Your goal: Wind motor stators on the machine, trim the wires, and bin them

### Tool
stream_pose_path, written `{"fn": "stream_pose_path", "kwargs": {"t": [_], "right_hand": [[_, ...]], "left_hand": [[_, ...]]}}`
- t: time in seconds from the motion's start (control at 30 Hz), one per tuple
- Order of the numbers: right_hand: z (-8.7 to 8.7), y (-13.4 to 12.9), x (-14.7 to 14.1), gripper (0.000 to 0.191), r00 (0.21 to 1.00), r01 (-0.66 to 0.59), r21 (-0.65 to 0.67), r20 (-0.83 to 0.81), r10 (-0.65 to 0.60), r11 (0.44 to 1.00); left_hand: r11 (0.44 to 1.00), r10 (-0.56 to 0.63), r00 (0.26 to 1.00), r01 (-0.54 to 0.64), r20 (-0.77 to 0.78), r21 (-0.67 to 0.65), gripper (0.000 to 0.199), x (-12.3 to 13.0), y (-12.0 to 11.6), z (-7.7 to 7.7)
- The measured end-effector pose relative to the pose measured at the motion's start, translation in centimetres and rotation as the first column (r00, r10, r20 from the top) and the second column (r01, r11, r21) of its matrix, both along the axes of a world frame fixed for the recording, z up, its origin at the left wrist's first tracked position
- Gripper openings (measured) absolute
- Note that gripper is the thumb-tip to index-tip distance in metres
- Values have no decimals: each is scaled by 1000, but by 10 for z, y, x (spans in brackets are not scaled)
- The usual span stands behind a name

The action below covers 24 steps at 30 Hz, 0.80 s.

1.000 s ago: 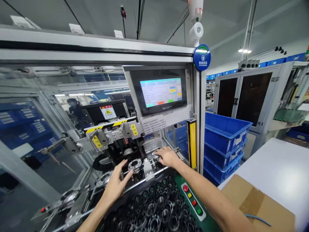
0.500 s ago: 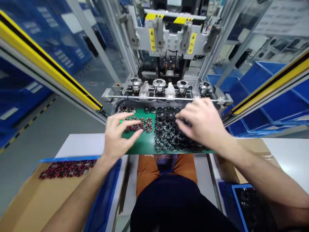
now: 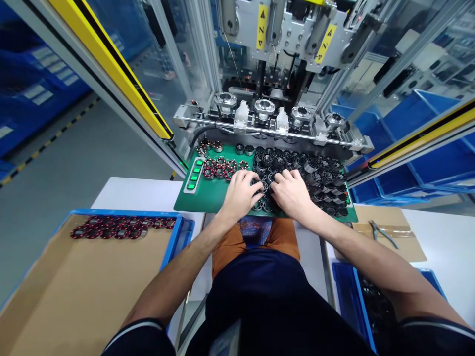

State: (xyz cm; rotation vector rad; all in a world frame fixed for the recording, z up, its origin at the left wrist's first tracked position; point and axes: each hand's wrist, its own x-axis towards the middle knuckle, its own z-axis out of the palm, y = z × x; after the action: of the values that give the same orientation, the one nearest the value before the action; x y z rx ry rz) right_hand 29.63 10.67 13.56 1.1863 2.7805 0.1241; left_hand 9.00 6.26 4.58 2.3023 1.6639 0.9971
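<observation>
My left hand (image 3: 242, 195) is at the near edge of a block of black ring-shaped cores (image 3: 319, 179) on the green board (image 3: 206, 201). Its thumb and fingers curve around a black ring core (image 3: 264, 187). Close beside it, my right hand (image 3: 291, 194) is closed over the same block, fingertips down among the cores and hidden. What it grips does not show. Left of the hands, copper-wound and red-wound rings (image 3: 209, 173) stand in a small group next to a panel with green buttons (image 3: 191, 186).
Behind the board runs a machine rail with round metal fixtures (image 3: 264, 107). A blue-rimmed tray (image 3: 172, 247) with wound rings stands at left. Pliers (image 3: 384, 235) lie on cardboard at right, above a blue bin (image 3: 365, 316) of dark parts. Yellow-striped posts (image 3: 122, 69) flank the machine.
The view has shifted. My left hand has moved right, from the wound rings to the black cores. My right hand has moved nearer and left, beside it.
</observation>
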Motion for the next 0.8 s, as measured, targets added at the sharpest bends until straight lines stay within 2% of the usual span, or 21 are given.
{"fn": "stream_pose_path", "kwargs": {"t": [0.07, 0.1, 0.13, 0.17, 0.23, 0.3, 0.37, 0.43, 0.5, 0.57, 0.63, 0.7, 0.73, 0.8], "right_hand": [[12, -7, 16, 17, 993, 6, -6, -122, -7, 1000], [18, -12, 26, 15, 967, -4, -42, -253, -6, 999], [24, -18, 35, 16, 908, -33, -104, -418, -14, 994], [29, -25, 43, 17, 805, -81, -184, -591, -45, 980], [35, -40, 55, 22, 517, -201, -339, -833, -195, 919], [38, -55, 60, 36, 286, -284, -433, -890, -355, 856], [37, -66, 59, 52, 143, -339, -472, -881, -451, 814], [34, -71, 58, 51, 82, -394, -480, -868, -490, 784], [29, -74, 58, 41, 25, -422, -472, -859, -511, 774], [22, -74, 62, 36, -54, -419, -448, -856, -514, 790], [16, -73, 73, 34, -115, -389, -425, -858, -500, 818], [12, -72, 96, 41, -123, -301, -424, -871, -475, 854], [10, -71, 112, 46, -114, -215, -422, -885, -451, 881], [7, -70, 152, 52, -67, 59, -372, -927, -368, 926]], "left_hand": [[1000, -5, 995, 3, 102, 21, 9, -1, -10, 9], [999, -24, 977, 18, 211, 30, 10, -1, -17, 15], [998, -55, 932, 45, 358, 36, 14, 0, -25, 23], [995, -95, 848, 86, 522, 41, 18, 2, -32, 31], [981, -159, 596, 188, 787, 57, 29, 9, -45, 48], [955, -194, 405, 288, 894, 77, 42, 19, -55, 65], [926, -214, 313, 366, 925, 90, 48, 30, -60, 78], [909, -220, 262, 404, 940, 100, 42, 42, -60, 86], [907, -207, 207, 406, 956, 109, 35, 53, -58, 89], [915, -173, 166, 391, 971, 96, 31, 58, -54, 87], [937, -103, 177, 348, 979, 35, 36, 56, -51, 84], [963, 12, 231, 261, 973, -74, 49, 42, -51, 78], [969, 80, 262, 204, 962, -136, 54, 31, -52, 75], [963, 216, 335, 83, 917, -257, 51, 5, -56, 65]]}}
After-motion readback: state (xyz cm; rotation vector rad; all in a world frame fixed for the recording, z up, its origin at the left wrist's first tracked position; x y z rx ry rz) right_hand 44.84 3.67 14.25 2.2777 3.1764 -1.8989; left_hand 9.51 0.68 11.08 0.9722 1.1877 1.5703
